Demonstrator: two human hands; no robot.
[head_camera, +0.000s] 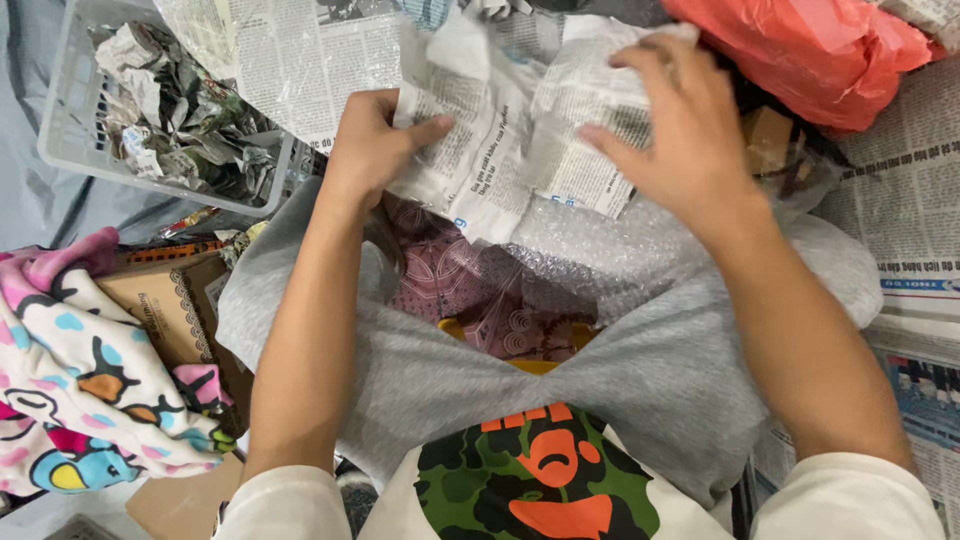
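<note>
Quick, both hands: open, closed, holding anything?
Left hand: closed, pinching the newspaper sheet at its left edge.
Right hand: open, fingers spread, lying flat on the same sheet.

Both bare forearms reach forward toward twelve o'clock. The left hand (372, 145) sits at eleven, fingers curled, thumb stretched toward three o'clock. The right hand (675, 125) at one o'clock lies palm down, fingers spread toward nine o'clock.

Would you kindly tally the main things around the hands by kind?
Hands, left hand and right hand, both on the newspaper sheet: 2
Bubble wrap: 1
Orange plastic bag: 1
White basket: 1
Patterned blanket: 1
Total: 7
</note>
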